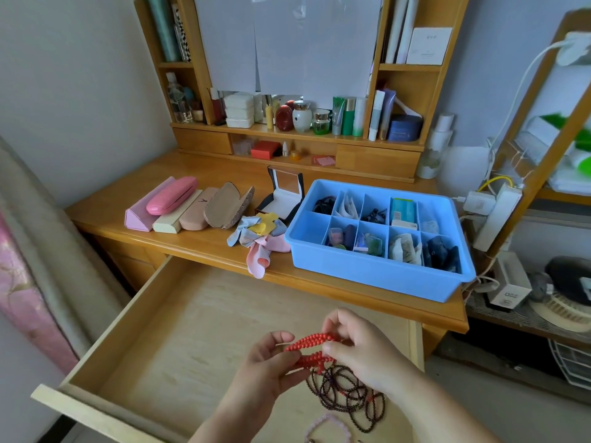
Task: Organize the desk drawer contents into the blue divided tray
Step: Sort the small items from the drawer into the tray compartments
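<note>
Over the open drawer (134, 327) at six o'clock, left hand (271, 366) and right hand (361, 350) both pinch the red bead strand (315, 342). Light, limp, tangle-prone: gather it bunched. Blue tray (377, 276) sits at two o'clock.

Pink bead bracelet (323, 428) cut by bottom edge; tray (367, 266) contents too small.

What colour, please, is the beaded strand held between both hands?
Bright red round-beaded strand, clearest in the head view.
</note>
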Action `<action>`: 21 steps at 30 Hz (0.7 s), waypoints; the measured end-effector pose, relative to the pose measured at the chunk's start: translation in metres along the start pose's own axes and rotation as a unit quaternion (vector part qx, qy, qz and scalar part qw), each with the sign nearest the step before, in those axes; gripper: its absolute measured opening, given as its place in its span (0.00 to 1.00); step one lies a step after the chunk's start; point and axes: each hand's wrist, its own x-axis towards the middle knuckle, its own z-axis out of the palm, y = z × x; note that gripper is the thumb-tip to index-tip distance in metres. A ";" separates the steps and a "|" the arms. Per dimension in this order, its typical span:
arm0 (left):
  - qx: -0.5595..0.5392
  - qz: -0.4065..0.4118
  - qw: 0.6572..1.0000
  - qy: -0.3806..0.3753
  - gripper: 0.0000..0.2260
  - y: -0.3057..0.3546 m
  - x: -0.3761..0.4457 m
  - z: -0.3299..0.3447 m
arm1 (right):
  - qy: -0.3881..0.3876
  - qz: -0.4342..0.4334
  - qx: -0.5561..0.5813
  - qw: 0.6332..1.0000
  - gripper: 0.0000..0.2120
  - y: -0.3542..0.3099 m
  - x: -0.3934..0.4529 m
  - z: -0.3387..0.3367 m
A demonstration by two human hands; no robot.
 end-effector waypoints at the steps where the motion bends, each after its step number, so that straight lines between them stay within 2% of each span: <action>1: -0.014 -0.009 1.000 -0.009 0.14 -0.003 0.001 -0.002 | -0.006 -0.021 -0.036 0.999 0.08 -0.007 0.002 -0.002; 4: 0.009 -0.026 1.000 0.011 0.19 -0.009 0.002 -0.016 | -0.028 -0.067 -0.107 0.992 0.10 -0.031 0.012 -0.022; 6: 0.054 -0.035 0.996 0.060 0.16 -0.014 0.004 -0.032 | -0.013 -0.084 -0.113 0.990 0.11 -0.051 0.024 -0.046; 9: 0.088 -0.043 0.989 0.112 0.08 -0.019 0.005 -0.053 | 0.024 -0.110 -0.060 0.992 0.10 -0.081 0.056 -0.084; 14: 0.117 -0.011 0.983 0.140 0.06 -0.023 0.014 -0.066 | 0.076 -0.105 -0.042 0.991 0.11 -0.110 0.137 -0.108; 19: 0.139 -0.006 0.979 0.147 0.05 -0.032 0.024 -0.068 | 0.065 -0.017 -0.181 0.981 0.10 -0.092 0.201 -0.095; 21: 0.155 -0.005 0.976 0.154 0.05 -0.034 0.026 -0.072 | 0.106 -0.021 -0.256 0.961 0.11 -0.083 0.210 -0.089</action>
